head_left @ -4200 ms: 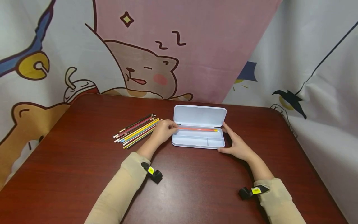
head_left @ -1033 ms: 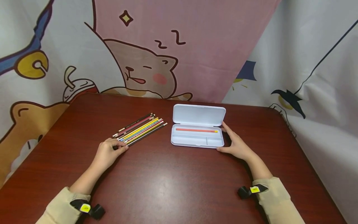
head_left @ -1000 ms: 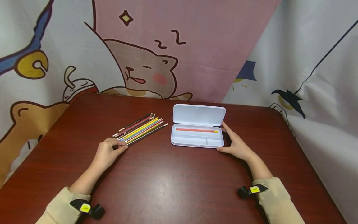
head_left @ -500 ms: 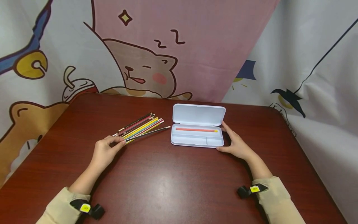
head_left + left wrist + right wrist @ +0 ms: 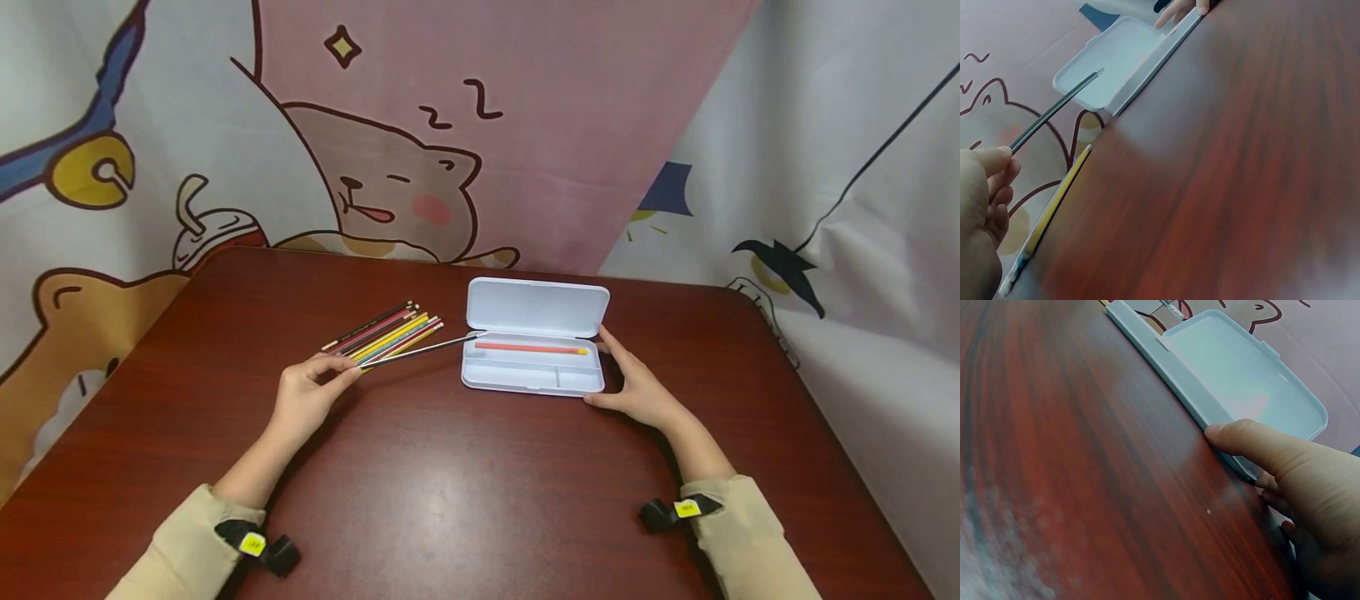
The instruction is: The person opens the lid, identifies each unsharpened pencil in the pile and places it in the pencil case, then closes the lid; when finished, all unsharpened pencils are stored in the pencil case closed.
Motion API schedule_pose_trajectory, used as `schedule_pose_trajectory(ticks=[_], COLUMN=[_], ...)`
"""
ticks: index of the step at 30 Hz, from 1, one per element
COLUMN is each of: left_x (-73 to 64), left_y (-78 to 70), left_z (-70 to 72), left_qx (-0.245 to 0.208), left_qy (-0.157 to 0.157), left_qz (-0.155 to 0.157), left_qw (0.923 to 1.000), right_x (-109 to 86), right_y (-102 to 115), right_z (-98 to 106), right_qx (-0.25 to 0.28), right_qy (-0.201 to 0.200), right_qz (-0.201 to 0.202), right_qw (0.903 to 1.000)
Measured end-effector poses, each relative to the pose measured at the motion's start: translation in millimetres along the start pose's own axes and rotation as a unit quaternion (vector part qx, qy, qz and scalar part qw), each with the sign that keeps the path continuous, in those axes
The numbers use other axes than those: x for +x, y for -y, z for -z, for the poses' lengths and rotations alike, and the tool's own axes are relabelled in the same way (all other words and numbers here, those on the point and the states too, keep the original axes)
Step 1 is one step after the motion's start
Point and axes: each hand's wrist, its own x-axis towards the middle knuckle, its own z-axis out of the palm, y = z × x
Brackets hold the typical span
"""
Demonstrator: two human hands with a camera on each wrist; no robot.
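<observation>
Pinching a dark pencil [image 5: 420,350], the left hand [image 5: 310,393] hides one end; the right hand [image 5: 640,390], spread, touches a case [image 5: 510,377].

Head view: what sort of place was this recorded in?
Probably an indoor tabletop recording corner; the wider room is out of sight. A reddish-brown table stands against a wrinkled cartoon-print curtain, and the person wears a small black wrist camera on each arm.

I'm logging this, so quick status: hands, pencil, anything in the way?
Left hand pinching dark pencil, far end by open pencil case. Right hand holding case's right end. Orange pencil in rear compartment; nothing visibly blocking.
</observation>
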Motion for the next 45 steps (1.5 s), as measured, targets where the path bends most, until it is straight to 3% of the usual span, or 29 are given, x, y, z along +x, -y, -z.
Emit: schedule_pose_trajectory(ticks=[9, 14, 26, 36, 45], left_x=[14.8, 23.7, 45.2, 57.7, 65.7], left_y=[-9.0, -14.2, -19.7, -20.3, -20.3], left_z=[-34.0, -52.5, -91.5, -114.7, -130.5], left_qx=[-0.042, -0.057, -0.038, -0.022, -0.018], left_qy=[0.035, 0.042, 0.051, 0.086, 0.098], left_qz=[0.003, -0.015, -0.085, -0.099, -0.104], left_qw=[0.9985, 0.9974, 0.9944, 0.9911, 0.9896], right_x=[-0.5, -0.2, -1.5, -0.6, 0.1], right_y=[0.7, 0.6, 0.5, 0.2, 0.0], right_z=[0.4, 0.6, 1.5, 1.2, 1.3], right_qx=[0.000, -0.003, 0.000, 0.002, -0.001], right_qy=[0.001, 0.000, 0.003, 0.002, 0.003], right_qz=[-0.006, -0.004, -0.006, -0.003, 0.001], right_qw=[1.0000, 1.0000, 1.0000, 1.0000, 1.0000])
